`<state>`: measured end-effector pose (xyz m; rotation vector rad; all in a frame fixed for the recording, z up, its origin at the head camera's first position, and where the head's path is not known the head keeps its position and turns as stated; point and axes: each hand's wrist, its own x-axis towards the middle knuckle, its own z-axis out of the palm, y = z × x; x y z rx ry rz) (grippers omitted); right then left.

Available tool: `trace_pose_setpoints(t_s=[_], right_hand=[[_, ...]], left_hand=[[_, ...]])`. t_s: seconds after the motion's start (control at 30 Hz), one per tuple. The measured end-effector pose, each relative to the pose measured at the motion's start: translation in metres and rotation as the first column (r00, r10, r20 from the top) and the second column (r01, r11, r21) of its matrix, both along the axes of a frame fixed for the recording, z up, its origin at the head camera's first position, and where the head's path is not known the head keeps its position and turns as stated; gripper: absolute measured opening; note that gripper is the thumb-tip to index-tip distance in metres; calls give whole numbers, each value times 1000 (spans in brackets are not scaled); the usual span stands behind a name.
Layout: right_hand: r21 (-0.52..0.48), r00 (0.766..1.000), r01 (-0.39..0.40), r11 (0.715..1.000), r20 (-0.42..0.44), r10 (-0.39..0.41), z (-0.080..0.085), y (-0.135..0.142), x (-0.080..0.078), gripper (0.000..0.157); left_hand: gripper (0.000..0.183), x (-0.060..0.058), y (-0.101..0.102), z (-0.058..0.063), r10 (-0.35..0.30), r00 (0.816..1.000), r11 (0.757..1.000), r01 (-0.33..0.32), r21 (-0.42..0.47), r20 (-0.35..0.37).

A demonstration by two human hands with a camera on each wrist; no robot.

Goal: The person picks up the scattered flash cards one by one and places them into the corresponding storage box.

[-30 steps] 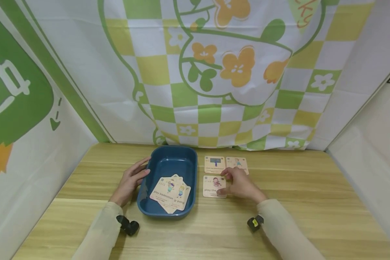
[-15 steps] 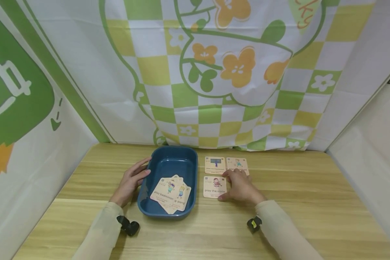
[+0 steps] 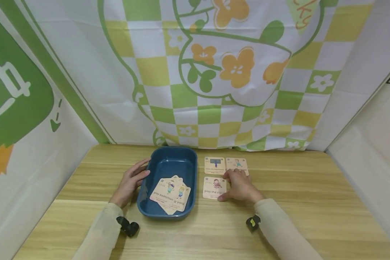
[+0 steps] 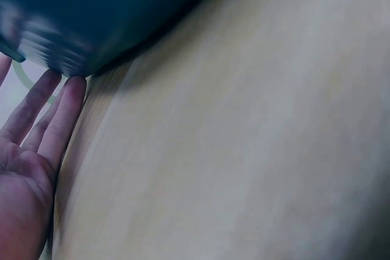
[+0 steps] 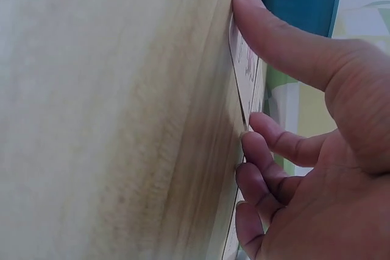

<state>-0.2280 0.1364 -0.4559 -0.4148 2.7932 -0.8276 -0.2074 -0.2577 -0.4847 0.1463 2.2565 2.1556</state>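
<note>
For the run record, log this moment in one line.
left hand: touching blue tray; right hand: at violin card; badminton card: in blue tray

Checked cloth (image 3: pixel 211 113) behind wooden table (image 3: pixel 195 238)

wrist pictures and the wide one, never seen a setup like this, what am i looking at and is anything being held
There's no machine, just a person's two bare hands. The wide picture comes from a camera on the head, looking down; the other two come from cameras on the wrists.

On the wooden table sits a blue tray with overlapping cards inside. To its right, three more cards lie flat, including a violin card.

The left hand rests its fingers against the tray's outer side. The right hand has thumb and index finger at the violin card's edge. Nothing is lifted.
</note>
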Motion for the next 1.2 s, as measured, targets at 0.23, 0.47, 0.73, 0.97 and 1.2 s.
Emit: trace_pose_setpoints(t_s=[0.23, 0.47, 0.73, 0.97, 1.2], right_hand=[[-20, 1000, 3, 1000, -27, -3, -1, -1, -1, 78], [-98, 998, 27, 995, -54, -33, 1, 1, 0, 66], [-299, 999, -19, 954, -36, 8, 4, 12, 3, 34], [-335, 1000, -9, 942, -13, 5, 10, 19, 7, 19], [-323, 997, -40, 946, -72, 17, 16, 23, 13, 11]], left_hand=[[57, 0, 0, 0, 3, 1000, 1000, -3, 1, 1], [56, 1, 1, 1, 12, 1000, 1000, -11, 20, -4], [56, 1, 0, 0, 6, 1000, 1000, -6, 9, -6], [57, -1, -1, -3, 6, 1000, 1000, -6, 2, -5], [56, -2, 0, -4, 9, 1000, 1000, -9, 5, -8]])
